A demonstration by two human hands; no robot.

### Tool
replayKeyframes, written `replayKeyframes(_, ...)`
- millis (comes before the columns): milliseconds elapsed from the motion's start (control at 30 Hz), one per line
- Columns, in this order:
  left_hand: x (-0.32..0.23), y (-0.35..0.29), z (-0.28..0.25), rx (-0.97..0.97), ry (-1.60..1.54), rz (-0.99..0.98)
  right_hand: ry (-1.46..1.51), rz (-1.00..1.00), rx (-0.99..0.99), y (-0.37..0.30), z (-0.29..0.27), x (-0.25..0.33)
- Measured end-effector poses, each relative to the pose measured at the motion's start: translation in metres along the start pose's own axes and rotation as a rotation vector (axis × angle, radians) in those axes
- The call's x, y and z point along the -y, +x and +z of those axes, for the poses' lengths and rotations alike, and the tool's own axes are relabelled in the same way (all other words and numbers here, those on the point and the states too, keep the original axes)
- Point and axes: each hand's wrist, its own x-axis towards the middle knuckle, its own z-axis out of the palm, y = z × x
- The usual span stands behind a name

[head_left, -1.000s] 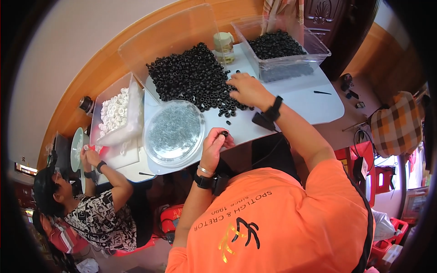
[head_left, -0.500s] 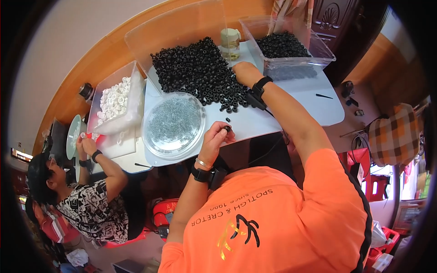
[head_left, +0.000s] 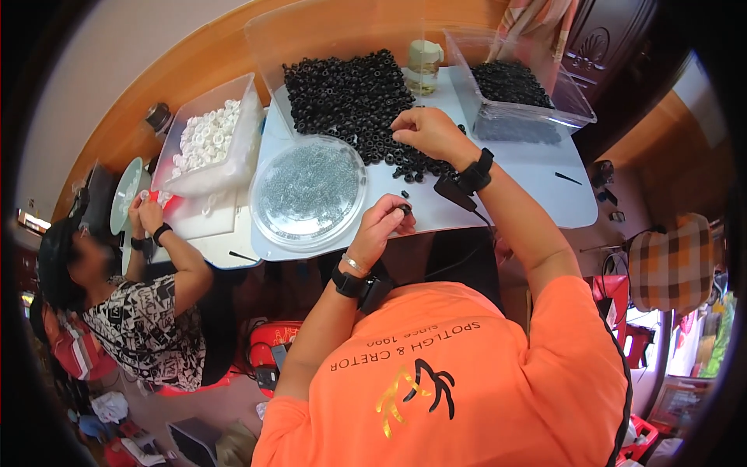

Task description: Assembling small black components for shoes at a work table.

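Note:
My left hand [head_left: 383,223] is closed near the table's front edge, its thumb and fingers pinching a small black ring [head_left: 405,208]. One loose black piece [head_left: 405,194] lies on the table just beyond it. Over the near right side of a heap of small black rings [head_left: 346,97] is my right hand [head_left: 429,134], fingers drawn together in a pinch. Whatever is between those fingertips, if anything, is too small to make out. Left of my hands sits a round clear tub [head_left: 264,240] full of tiny shiny grey parts [head_left: 307,187].
A clear bin [head_left: 517,126] with more black pieces stands at the far right, beside a lidded jar [head_left: 425,66]. Leftward, a bin [head_left: 247,144] holds white rings [head_left: 206,140]. A co-worker [head_left: 148,311] sits at left, hands raised. A thin black tool [head_left: 568,178] lies right.
My right hand has drawn back slightly left and nearer over the black heap, its fingertips now more in sight. The left hand keeps its pinch on the ring. The whole view has shifted slightly.

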Motion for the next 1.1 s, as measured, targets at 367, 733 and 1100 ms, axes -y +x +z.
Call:
replayKeyframes(367, -0.034, -0.051, -0.013, -0.316, -0.316, 0.16, 0.16, -0.114, 0.14, -0.016, 0.039, 0.042)
replayKeyframes(733, -0.028, -0.067, -0.009, -0.346, -0.384, 0.139, -0.246, -0.409, 0.125, 0.011, 0.117, 0.065)
replayKeyframes(1100, -0.037, -0.073, -0.026, -0.481, -0.323, 0.199, -0.136, -0.345, 0.145, 0.01, 0.119, 0.066)
